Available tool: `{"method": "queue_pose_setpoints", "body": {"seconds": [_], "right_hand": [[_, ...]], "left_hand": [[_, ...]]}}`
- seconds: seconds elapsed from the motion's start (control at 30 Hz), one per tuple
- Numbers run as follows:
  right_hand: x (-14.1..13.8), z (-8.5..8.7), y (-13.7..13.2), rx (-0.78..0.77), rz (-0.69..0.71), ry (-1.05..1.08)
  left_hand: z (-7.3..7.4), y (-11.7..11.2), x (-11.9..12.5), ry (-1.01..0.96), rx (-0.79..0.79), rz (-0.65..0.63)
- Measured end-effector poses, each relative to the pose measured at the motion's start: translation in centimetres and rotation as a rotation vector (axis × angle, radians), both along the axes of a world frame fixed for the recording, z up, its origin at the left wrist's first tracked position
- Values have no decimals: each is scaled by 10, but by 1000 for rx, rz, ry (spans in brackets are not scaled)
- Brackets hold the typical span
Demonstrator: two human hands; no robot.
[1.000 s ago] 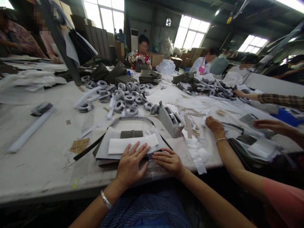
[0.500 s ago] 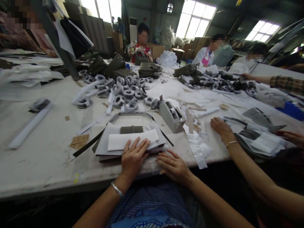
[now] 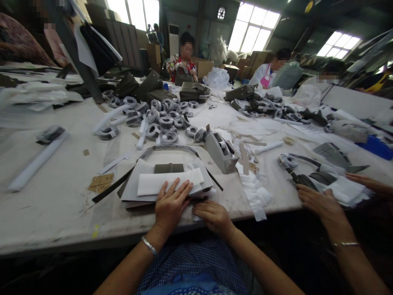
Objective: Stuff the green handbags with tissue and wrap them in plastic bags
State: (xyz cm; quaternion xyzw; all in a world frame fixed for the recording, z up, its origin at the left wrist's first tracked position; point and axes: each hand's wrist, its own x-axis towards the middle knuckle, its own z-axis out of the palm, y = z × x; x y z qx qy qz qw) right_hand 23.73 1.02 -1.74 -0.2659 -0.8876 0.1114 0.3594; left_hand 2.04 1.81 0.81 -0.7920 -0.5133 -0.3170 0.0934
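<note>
White padding (perhaps foam) lies partly hidden under the left hand.

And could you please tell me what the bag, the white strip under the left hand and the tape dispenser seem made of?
The bag: probably leather or imitation leather, low-sheen, from its smooth dark surface. The white strip: perhaps foam or soft paper, matte, with softly folded edges. The tape dispenser: likely hard plastic, satin grey, from its rigid moulded-looking body.

right hand shifted left, co-worker's hand drawn back
</note>
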Motion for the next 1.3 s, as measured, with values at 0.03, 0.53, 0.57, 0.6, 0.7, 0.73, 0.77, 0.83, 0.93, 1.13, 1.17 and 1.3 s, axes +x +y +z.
{"method": "queue_pose_setpoints", "body": {"seconds": [0.03,0.53,0.57,0.6,0.7,0.73,0.77,0.83,0.93,1.13,1.17,1.3], "right_hand": [[-2,0,0,-21,-3,22],[-5,14,-51,-137,-183,163],[-6,15,-53,-132,-185,166],[-6,16,-55,-125,-186,166],[-9,22,-58,-108,-172,159],[-9,25,-58,-108,-167,158],[-9,29,-58,-111,-161,156],[-8,38,-56,-114,-148,159],[-5,58,-41,-119,-146,151],[-14,90,24,-67,-170,28],[-18,91,36,-73,-187,2],[-30,82,75,-155,-210,-89]], "left_hand": [[0,0,0,2,1,2],[-3,1,2,0,-44,7],[-4,1,2,1,-42,5],[-4,1,2,2,-39,3],[-3,1,2,4,-27,-1],[-2,0,2,4,-23,-5],[-2,0,2,6,-21,-9],[0,0,1,8,-19,-14],[0,-1,1,16,-19,-21],[-6,0,1,18,22,-28],[-7,1,1,15,24,-31],[-11,2,2,-4,41,-31]]}}
